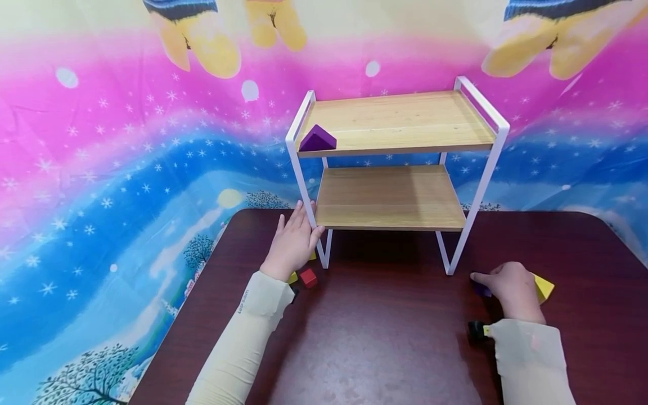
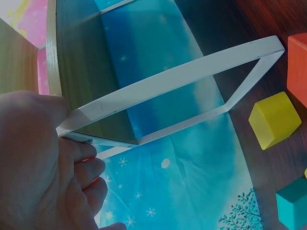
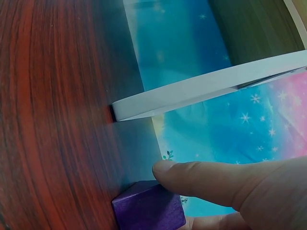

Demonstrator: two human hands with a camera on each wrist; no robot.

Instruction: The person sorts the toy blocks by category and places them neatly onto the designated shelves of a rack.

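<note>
A two-tier shelf rack (image 1: pixel 390 197) with wooden boards and a white metal frame stands on the dark table. My left hand (image 1: pixel 291 244) holds its left front leg at the lower board, the thumb across the front and the fingers along the outer side (image 2: pixel 43 158). On the right, my right hand (image 1: pixel 516 287) pinches a purple block (image 3: pixel 148 206) low over the table; the thumb lies on its upper edge and the other fingers are mostly hidden. A second purple block, triangular (image 1: pixel 318 139), sits at the left front corner of the top board.
By the left hand lie a red block (image 1: pixel 308 278), a yellow block (image 2: pixel 275 120) and a teal block (image 2: pixel 292 203). A yellow block (image 1: pixel 543 288) shows beyond the right hand. Behind the table (image 1: pixel 385 337) hangs a printed backdrop (image 1: pixel 152 140).
</note>
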